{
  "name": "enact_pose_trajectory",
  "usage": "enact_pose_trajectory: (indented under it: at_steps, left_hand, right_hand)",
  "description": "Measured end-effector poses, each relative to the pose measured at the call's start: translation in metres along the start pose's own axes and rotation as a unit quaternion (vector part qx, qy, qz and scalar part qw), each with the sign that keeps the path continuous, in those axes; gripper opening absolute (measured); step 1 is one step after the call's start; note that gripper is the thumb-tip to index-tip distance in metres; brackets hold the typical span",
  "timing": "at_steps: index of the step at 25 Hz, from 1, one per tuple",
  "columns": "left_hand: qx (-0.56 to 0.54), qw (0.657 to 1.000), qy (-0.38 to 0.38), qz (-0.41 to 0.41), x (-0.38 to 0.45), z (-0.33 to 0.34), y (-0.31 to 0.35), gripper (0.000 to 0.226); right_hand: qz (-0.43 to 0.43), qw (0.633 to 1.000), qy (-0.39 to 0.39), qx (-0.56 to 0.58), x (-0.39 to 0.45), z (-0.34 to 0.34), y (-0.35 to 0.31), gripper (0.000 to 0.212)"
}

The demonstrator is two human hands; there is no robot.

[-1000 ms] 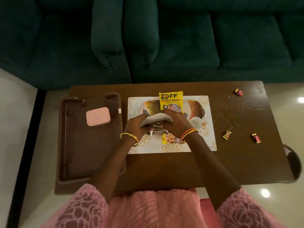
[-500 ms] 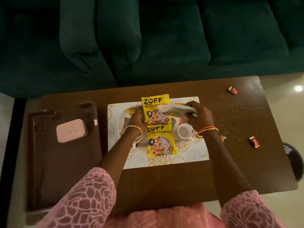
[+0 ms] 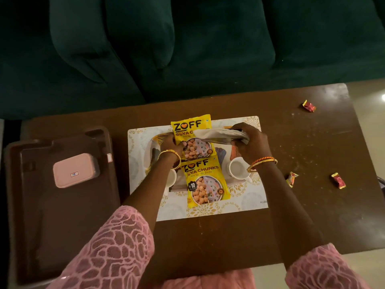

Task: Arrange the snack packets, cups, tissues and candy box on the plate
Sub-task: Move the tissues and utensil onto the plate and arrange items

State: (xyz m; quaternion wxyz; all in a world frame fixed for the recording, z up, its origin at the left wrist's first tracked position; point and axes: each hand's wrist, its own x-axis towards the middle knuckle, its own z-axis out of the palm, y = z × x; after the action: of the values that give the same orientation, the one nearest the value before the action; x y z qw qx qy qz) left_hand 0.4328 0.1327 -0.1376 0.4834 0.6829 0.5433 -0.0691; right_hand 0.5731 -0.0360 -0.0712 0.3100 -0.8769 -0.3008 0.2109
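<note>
Two yellow snack packets are seen laid end to end on the plate (image 3: 237,152), which rests on a patterned mat (image 3: 239,203) at the middle of the brown desk (image 3: 302,222). The far packet (image 3: 192,140) is touched at its left edge by the left hand (image 3: 171,146); how its grip is set cannot be told, the fingers being hidden. The near packet (image 3: 205,182) lies flat, its lower end reaching past the plate onto the mat. A stack of white tissues (image 3: 216,135) is clamped in the grip of the right hand (image 3: 249,142) and held over the right part of the far packet. One white cup (image 3: 238,168) stands on the plate's right side, just below the right wrist. A second cup (image 3: 170,178) is seen on the left side, largely hidden by the left forearm. The pink candy box (image 3: 75,170) lies on a brown tray (image 3: 62,226) at the desk's left end, well apart from the plate. Three wrapped candies (image 3: 309,106) (image 3: 291,179) (image 3: 338,180) are scattered on the bare desk to the right. A dark green sofa (image 3: 187,49) stands beyond the desk.
</note>
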Motion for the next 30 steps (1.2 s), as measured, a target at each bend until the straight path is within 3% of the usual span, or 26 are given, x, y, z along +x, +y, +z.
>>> enact_pose_trajectory:
  at_steps: [8,12,19,30]
  left_hand:
    - [0.022,0.997,0.076,0.012,0.0,-0.035,-0.028,0.024]
    - [0.043,0.996,0.082,0.013,-0.003,-0.04,-0.038,0.025]
    - [0.044,0.991,0.123,0.016,-0.005,-0.041,-0.045,0.028]
    - [0.14,0.98,0.139,0.012,-0.003,-0.037,-0.054,0.041]
  right_hand:
    - [-0.001,0.998,-0.041,-0.04,0.013,0.017,-0.009,0.032]
    - [0.02,0.998,-0.038,-0.052,0.012,0.031,-0.004,0.032]
    - [-0.014,0.995,-0.073,-0.067,0.017,0.051,-0.004,0.035]
    - [-0.024,0.987,-0.105,-0.123,0.024,0.055,0.003,0.041]
